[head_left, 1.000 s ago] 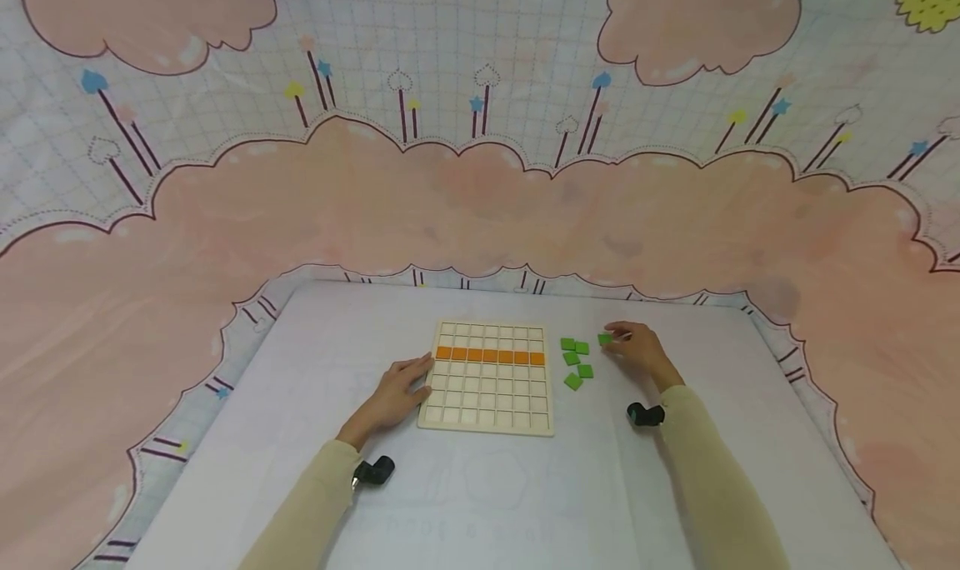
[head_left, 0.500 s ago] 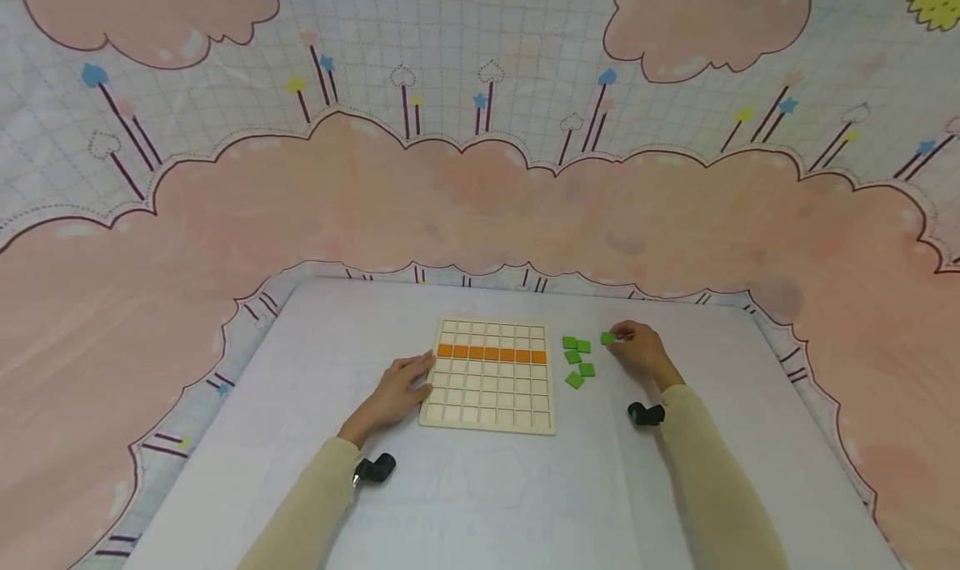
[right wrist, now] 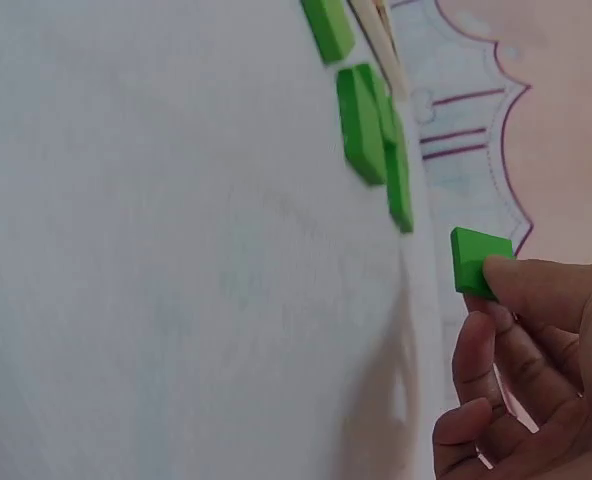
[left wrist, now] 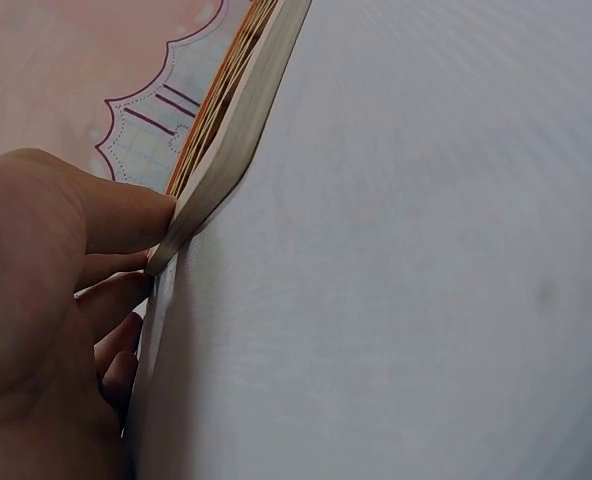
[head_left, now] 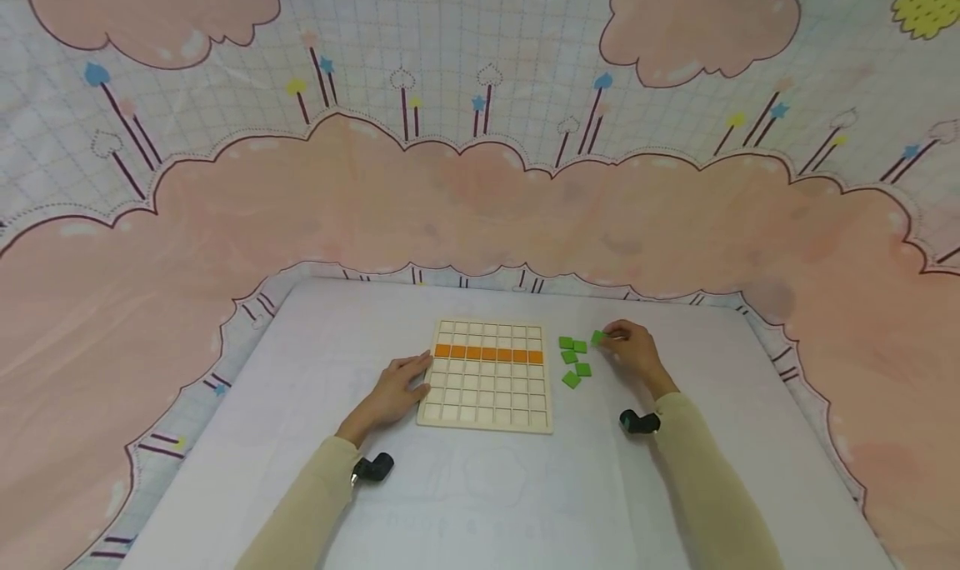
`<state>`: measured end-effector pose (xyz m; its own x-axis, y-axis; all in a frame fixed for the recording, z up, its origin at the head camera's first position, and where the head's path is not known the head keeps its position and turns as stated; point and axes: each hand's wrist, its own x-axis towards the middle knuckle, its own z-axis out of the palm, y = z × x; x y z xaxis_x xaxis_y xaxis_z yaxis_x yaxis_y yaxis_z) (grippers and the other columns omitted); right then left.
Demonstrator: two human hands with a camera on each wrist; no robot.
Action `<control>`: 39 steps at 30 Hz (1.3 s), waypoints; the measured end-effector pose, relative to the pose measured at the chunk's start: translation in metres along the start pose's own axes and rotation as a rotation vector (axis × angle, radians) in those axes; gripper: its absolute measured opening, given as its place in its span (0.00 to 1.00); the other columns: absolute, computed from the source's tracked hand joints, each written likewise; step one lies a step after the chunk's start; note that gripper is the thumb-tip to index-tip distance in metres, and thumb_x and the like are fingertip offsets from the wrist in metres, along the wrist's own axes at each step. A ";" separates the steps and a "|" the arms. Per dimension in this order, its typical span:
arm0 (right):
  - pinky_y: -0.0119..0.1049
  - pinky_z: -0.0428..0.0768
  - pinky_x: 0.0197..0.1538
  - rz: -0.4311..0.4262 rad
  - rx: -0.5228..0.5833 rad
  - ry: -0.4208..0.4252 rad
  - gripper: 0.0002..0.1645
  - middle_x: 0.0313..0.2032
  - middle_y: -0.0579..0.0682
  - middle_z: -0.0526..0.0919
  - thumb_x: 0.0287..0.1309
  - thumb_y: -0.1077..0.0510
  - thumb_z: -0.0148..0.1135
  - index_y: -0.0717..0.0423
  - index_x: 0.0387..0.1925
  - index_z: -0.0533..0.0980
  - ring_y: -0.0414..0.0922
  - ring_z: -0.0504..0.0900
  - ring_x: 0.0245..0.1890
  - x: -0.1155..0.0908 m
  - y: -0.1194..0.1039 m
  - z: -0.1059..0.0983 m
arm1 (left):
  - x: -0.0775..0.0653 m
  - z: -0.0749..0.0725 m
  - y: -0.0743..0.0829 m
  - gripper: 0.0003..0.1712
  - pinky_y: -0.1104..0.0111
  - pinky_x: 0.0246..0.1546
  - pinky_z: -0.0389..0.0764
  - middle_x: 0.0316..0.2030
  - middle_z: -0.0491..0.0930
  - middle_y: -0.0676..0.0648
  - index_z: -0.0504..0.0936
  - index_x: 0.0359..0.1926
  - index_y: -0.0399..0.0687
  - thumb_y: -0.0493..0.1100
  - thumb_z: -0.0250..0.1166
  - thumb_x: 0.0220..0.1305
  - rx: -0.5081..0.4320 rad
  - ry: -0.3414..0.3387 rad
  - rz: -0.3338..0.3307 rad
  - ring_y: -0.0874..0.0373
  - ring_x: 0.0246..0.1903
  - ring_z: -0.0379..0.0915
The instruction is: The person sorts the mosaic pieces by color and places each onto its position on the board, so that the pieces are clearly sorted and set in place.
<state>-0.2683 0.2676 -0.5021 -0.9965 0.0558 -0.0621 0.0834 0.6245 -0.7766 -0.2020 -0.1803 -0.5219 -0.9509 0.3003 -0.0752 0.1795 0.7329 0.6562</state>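
Against the left edge of a pale wooden grid board point(head_left: 483, 395) rests my left hand point(head_left: 388, 397), thumb and fingertips spread along that one side. In the left wrist view its thumb point(left wrist: 126, 215) touches the board's side wall point(left wrist: 241, 140). One row of the grid is filled with orange tiles point(head_left: 482, 354); the other squares show bare wood. My right hand point(head_left: 633, 352) pinches a green square tile point(right wrist: 476, 262) between thumb and fingertips, to the right of the board. Several more green tiles point(head_left: 570, 357) lie loosely between the board and this hand.
A white cloth covers the table point(head_left: 480, 495). Behind it and along both sides hangs a patterned fabric backdrop point(head_left: 465, 203) with pink clouds. Small black devices point(head_left: 373, 467) are strapped to both wrists.
My right hand has moved slightly left, with the pinched green tile nearer the loose ones and turned a little. The left hand stays at the board's edge.
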 end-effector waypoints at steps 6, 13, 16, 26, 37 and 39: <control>0.34 0.75 0.44 -0.028 0.032 -0.012 0.16 0.49 0.61 0.83 0.64 0.57 0.63 0.61 0.49 0.77 0.52 0.80 0.48 -0.011 -0.017 0.005 | 0.000 0.001 -0.002 0.33 0.41 0.70 0.57 0.75 0.57 0.46 0.61 0.74 0.45 0.44 0.58 0.71 0.013 0.005 0.003 0.42 0.73 0.51; 0.34 0.75 0.43 -0.105 0.040 -0.002 0.14 0.46 0.59 0.85 0.62 0.56 0.64 0.59 0.47 0.79 0.53 0.81 0.47 -0.019 -0.027 0.011 | -0.001 0.000 0.000 0.33 0.41 0.70 0.57 0.75 0.57 0.45 0.61 0.74 0.44 0.43 0.58 0.71 0.019 0.000 -0.008 0.41 0.73 0.51; 0.37 0.76 0.44 -0.126 0.041 -0.002 0.13 0.46 0.59 0.85 0.62 0.57 0.65 0.58 0.47 0.79 0.54 0.81 0.48 -0.023 -0.035 0.013 | -0.002 0.000 0.002 0.33 0.42 0.70 0.56 0.75 0.57 0.46 0.61 0.74 0.45 0.43 0.58 0.71 0.013 -0.001 -0.016 0.42 0.73 0.50; 0.37 0.76 0.48 -0.095 0.129 -0.021 0.13 0.46 0.56 0.84 0.62 0.58 0.65 0.57 0.47 0.79 0.49 0.80 0.45 -0.026 -0.059 0.029 | -0.003 -0.001 0.002 0.33 0.41 0.70 0.56 0.75 0.57 0.45 0.61 0.73 0.44 0.43 0.58 0.71 0.008 0.009 -0.009 0.41 0.73 0.50; 0.37 0.79 0.45 -0.071 0.241 -0.074 0.11 0.44 0.54 0.85 0.60 0.58 0.67 0.56 0.44 0.80 0.46 0.81 0.41 -0.027 -0.080 0.065 | -0.001 0.002 0.000 0.32 0.41 0.69 0.56 0.75 0.58 0.44 0.63 0.73 0.43 0.42 0.58 0.70 0.009 0.022 0.023 0.41 0.72 0.52; 0.36 0.80 0.45 -0.083 0.261 -0.081 0.11 0.43 0.54 0.86 0.60 0.59 0.67 0.56 0.43 0.80 0.45 0.81 0.41 -0.027 -0.083 0.071 | -0.001 0.002 0.000 0.32 0.41 0.69 0.56 0.75 0.58 0.44 0.63 0.73 0.43 0.42 0.58 0.70 0.010 0.024 0.023 0.41 0.72 0.52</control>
<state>-0.2490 0.1584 -0.4805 -0.9978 -0.0565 -0.0334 0.0079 0.4016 -0.9158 -0.2004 -0.1797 -0.5238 -0.9521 0.3028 -0.0424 0.2039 0.7321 0.6500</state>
